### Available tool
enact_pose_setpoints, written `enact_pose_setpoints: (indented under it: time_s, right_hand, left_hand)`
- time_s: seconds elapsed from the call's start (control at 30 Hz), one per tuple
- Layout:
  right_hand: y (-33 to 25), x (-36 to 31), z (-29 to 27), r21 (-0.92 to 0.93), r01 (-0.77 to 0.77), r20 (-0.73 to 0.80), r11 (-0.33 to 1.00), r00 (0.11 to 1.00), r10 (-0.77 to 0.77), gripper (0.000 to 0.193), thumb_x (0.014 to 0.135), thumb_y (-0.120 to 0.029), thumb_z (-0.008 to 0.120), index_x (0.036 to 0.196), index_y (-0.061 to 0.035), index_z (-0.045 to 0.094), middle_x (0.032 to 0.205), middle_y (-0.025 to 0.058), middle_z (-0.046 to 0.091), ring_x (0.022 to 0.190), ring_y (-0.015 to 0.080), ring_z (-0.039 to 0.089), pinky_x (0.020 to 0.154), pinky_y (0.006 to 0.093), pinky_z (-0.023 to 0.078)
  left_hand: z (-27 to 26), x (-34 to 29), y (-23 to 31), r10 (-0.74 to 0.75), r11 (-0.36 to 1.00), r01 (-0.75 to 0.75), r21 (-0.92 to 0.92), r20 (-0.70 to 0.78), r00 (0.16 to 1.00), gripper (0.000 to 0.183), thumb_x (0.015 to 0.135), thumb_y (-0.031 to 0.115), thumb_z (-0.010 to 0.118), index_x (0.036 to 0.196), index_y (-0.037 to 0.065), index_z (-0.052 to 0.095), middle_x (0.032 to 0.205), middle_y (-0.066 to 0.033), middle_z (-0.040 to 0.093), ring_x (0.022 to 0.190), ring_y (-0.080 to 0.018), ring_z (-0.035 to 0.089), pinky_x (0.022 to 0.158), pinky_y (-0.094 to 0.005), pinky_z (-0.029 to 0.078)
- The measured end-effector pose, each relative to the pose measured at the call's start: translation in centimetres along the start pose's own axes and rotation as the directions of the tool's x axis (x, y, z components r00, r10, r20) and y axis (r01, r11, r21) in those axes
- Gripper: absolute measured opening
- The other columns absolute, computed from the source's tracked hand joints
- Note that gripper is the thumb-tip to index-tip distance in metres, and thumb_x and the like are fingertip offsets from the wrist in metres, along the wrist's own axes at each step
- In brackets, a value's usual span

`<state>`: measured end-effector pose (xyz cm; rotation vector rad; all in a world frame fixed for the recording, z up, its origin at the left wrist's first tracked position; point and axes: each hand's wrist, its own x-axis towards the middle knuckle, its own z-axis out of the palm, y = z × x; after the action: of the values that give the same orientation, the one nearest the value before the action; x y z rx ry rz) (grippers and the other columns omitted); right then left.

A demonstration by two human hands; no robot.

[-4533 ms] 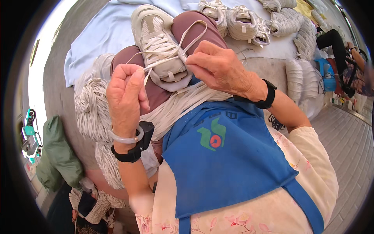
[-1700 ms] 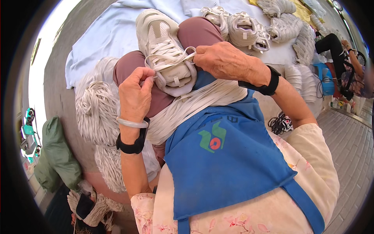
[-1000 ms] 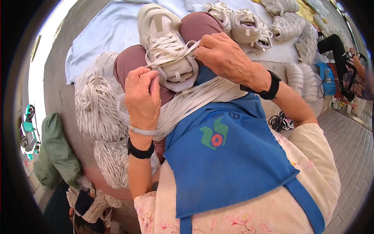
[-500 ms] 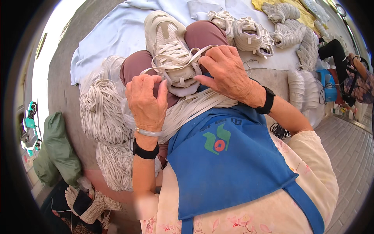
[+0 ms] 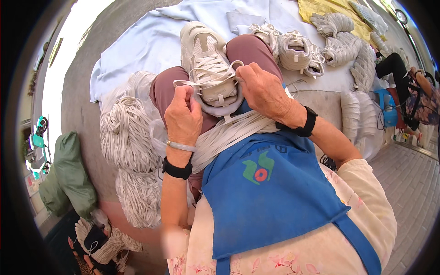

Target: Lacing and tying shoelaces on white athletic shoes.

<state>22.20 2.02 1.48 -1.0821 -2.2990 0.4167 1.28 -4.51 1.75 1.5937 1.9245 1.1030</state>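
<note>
A beige sneaker (image 5: 204, 48) rests between my knees, toe pointing away from me, its heel opening toward my body. Pale flat shoelaces (image 5: 213, 73) cross over its tongue. My left hand (image 5: 184, 114) pinches one lace end to the left of the shoe's collar. On the other side, my right hand (image 5: 263, 94) is closed on the lace that loops up by the collar; its fingertips partly hide it. Across my lap, under the heel, lies a hank of loose laces (image 5: 236, 130), over a blue apron (image 5: 275, 197).
Large lace bundles (image 5: 126, 133) stand at my left, beside green sacks (image 5: 73, 174). On the pale blue cloth (image 5: 142, 46) ahead sit several more sneakers (image 5: 294, 50) and stacked beige shoe parts (image 5: 343, 48). Another person (image 5: 421, 91) sits at far right, near a blue container (image 5: 387, 107).
Both hands have drawn the lace outward, the left hand to the left and the right hand farther forward. The loose loops over the collar are smaller. The whole view has shifted slightly.
</note>
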Motion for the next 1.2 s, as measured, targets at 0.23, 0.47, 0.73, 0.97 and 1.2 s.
enact_pose_setpoints:
  time_s: [0.23, 0.47, 0.73, 0.97, 1.2]
  right_hand:
    - [-0.6, 0.1, -0.2, -0.326, 0.343, 0.004, 0.881, 0.933, -0.361, 0.012, 0.073, -0.012, 0.06, 0.083, -0.0059, 0.061, 0.083, 0.008, 0.054, 0.079, 0.0222, 0.055, 0.071, 0.0348, 0.041]
    - [-1.5, 1.1, -0.4, -0.471, 0.422, 0.147, 0.775, 0.904, -0.403, 0.011, 0.07, -0.013, 0.06, 0.076, -0.0044, 0.063, 0.082, 0.0078, 0.053, 0.082, 0.0211, 0.051, 0.072, 0.0343, 0.039]
    - [-3.0, 1.4, 0.1, 0.142, 0.154, 0.064, 0.978, 0.984, -0.164, 0.013, 0.078, -0.006, 0.061, 0.086, 0.0, 0.053, 0.086, 0.0143, 0.049, 0.082, 0.0309, 0.052, 0.07, 0.0403, 0.043]
    - [-4.0, 7.7, 0.1, 0.739, -0.384, 0.288, 0.553, 0.923, 0.256, 0.019, 0.097, -0.017, 0.053, 0.091, 0.0008, 0.058, 0.075, 0.0023, 0.059, 0.063, 0.0052, 0.057, 0.056, 0.021, 0.048]
    - [-0.8, 7.3, 1.1, 0.469, -0.171, -0.034, 0.866, 0.977, 0.212, 0.024, 0.085, -0.011, 0.065, 0.103, 0.0036, 0.059, 0.084, 0.0081, 0.059, 0.07, 0.0134, 0.055, 0.065, 0.0273, 0.049]
  left_hand:
    - [0.1, -0.7, 1.3, 0.288, 0.884, -0.314, 0.345, 0.127, 0.949, 0.02, 0.082, 0.0, 0.056, 0.101, 0.006, 0.061, 0.085, -0.0136, 0.059, 0.074, -0.0352, 0.061, 0.063, -0.0429, 0.05]
    - [0.3, 0.5, 2.6, 0.37, 0.734, -0.425, 0.53, 0.214, 0.904, 0.007, 0.081, 0.002, 0.06, 0.088, 0.005, 0.059, 0.083, -0.012, 0.054, 0.074, -0.0316, 0.058, 0.066, -0.0414, 0.049]
    - [-0.1, 2.0, 2.9, 0.418, 0.873, -0.43, 0.23, 0.103, 0.903, 0.008, 0.079, 0.005, 0.064, 0.081, 0.003, 0.057, 0.08, -0.0103, 0.053, 0.077, -0.0295, 0.057, 0.067, -0.038, 0.048]
    - [-1.2, 8.9, 3.1, -0.135, 0.892, 0.199, -0.407, 0.181, 0.974, 0.018, 0.086, 0.012, 0.067, 0.097, -0.001, 0.063, 0.084, -0.0095, 0.068, 0.069, -0.0178, 0.066, 0.061, -0.0289, 0.052]
    - [-1.7, 6.8, 2.2, -0.068, 0.944, 0.032, -0.327, -0.099, 0.993, 0.019, 0.087, 0.017, 0.069, 0.093, -0.001, 0.064, 0.072, -0.0062, 0.065, 0.062, -0.0117, 0.06, 0.06, -0.0258, 0.05]
